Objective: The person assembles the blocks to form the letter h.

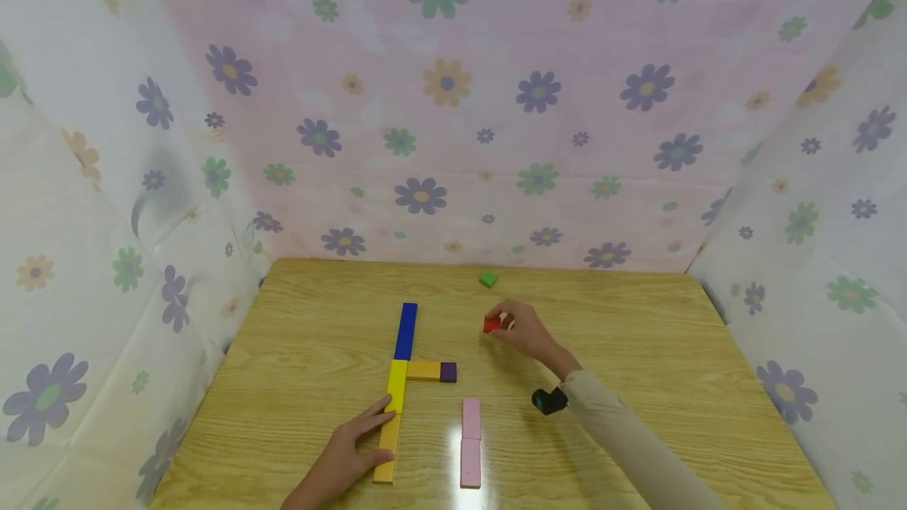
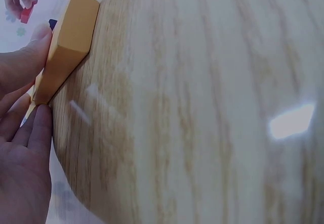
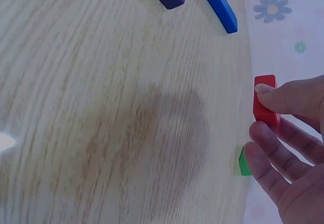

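My right hand (image 1: 523, 329) is raised over the table and pinches a small red block (image 3: 265, 100) between thumb and fingertips. With thumb and fingers spread, my left hand (image 1: 347, 447) touches the long orange block (image 1: 388, 451) and the yellow block (image 1: 397, 386). A blue block (image 1: 405, 331) continues that line at its far end. From the line's right side a shorter orange block (image 1: 423, 371) sticks out, with a purple block (image 1: 449, 372) against its end. In the left wrist view, the left thumb lies against the orange block (image 2: 76, 24).
Two pink blocks (image 1: 471, 441) lie end to end right of the line. A green block (image 1: 488, 279) is near the table's back edge. Flowered cloth (image 1: 453, 101) stands behind and at both sides of the wooden table (image 1: 638, 352). A black object (image 1: 549, 400) shows beside the right cuff.
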A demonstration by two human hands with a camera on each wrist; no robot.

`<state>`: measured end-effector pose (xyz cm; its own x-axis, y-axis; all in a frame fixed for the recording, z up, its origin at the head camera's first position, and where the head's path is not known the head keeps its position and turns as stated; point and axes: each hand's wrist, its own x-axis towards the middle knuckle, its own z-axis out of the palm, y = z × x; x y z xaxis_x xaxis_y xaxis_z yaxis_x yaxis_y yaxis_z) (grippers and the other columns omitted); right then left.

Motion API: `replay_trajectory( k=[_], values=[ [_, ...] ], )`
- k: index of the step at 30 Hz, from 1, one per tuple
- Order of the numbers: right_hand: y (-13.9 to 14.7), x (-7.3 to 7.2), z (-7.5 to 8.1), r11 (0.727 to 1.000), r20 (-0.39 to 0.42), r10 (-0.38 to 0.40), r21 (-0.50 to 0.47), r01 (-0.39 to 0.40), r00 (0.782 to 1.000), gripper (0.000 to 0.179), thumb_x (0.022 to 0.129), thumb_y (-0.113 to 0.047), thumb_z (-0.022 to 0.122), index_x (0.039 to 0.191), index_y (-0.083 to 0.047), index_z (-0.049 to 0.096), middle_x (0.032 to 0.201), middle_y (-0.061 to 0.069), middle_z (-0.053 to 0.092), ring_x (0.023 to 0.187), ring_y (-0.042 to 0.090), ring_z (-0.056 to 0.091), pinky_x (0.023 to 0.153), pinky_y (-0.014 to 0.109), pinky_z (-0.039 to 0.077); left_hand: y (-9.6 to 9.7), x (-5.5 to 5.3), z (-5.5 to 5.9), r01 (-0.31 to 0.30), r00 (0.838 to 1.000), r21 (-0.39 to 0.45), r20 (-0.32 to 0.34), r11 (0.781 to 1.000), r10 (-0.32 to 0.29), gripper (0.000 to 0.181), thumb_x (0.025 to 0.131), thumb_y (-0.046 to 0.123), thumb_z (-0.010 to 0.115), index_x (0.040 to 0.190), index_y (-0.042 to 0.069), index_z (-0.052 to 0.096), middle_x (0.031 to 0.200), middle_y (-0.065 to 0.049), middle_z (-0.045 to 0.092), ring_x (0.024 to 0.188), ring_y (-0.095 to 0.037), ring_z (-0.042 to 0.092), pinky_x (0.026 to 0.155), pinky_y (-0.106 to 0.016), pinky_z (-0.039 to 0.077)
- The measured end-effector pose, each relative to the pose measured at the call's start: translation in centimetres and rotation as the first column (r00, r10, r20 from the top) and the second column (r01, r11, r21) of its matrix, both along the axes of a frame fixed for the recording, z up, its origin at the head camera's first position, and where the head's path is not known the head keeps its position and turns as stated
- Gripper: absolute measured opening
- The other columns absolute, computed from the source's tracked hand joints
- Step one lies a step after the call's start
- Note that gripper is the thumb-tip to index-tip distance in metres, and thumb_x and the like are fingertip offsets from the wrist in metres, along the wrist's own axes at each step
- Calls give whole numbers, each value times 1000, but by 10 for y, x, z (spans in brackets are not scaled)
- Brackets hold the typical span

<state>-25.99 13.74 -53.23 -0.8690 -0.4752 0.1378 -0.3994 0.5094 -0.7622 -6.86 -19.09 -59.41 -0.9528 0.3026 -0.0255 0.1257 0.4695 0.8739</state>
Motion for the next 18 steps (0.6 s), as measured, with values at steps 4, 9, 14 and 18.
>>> replay_trajectory(
  k=[4, 9, 14, 18],
  values=[
    [-1, 4, -1, 1000, -5, 23, -4, -23, 1000, 20, 81, 1, 72, 101, -2, 67, 100, 10, 62, 74, 19, 59, 60, 26, 51, 0, 0, -1, -1, 1000, 1, 0, 1000, 1, 59, 81, 37, 70, 133, 12, 56, 148, -2, 38, 134, -32, 34, 105, -32, 35],
    [-2, 11, -3, 999, -15, 54, -6, -54, 998, 22, 81, 0, 73, 102, -2, 67, 100, 10, 62, 74, 19, 60, 61, 26, 52, 0, 0, 0, -4, 1000, -3, -3, 1000, 4, 59, 81, 37, 70, 133, 14, 56, 148, -2, 38, 134, -31, 34, 105, -33, 36],
    [-3, 17, -4, 996, -10, 80, -26, -81, 997, 21, 82, 0, 72, 102, -2, 66, 100, 10, 62, 74, 18, 59, 59, 25, 52, 0, 1, 1, -5, 1000, 3, 0, 1000, 5, 59, 81, 36, 71, 133, 13, 56, 148, -2, 38, 134, -32, 34, 105, -31, 35],
    [-4, 22, -4, 995, 6, 93, -35, -93, 996, 21, 82, 0, 71, 102, -3, 66, 100, 9, 61, 74, 18, 59, 58, 25, 52, 1, 1, 0, -7, 1000, 1, 0, 1000, 7, 59, 81, 35, 71, 133, 12, 56, 148, -3, 38, 134, -32, 35, 104, -31, 36]
  ],
)
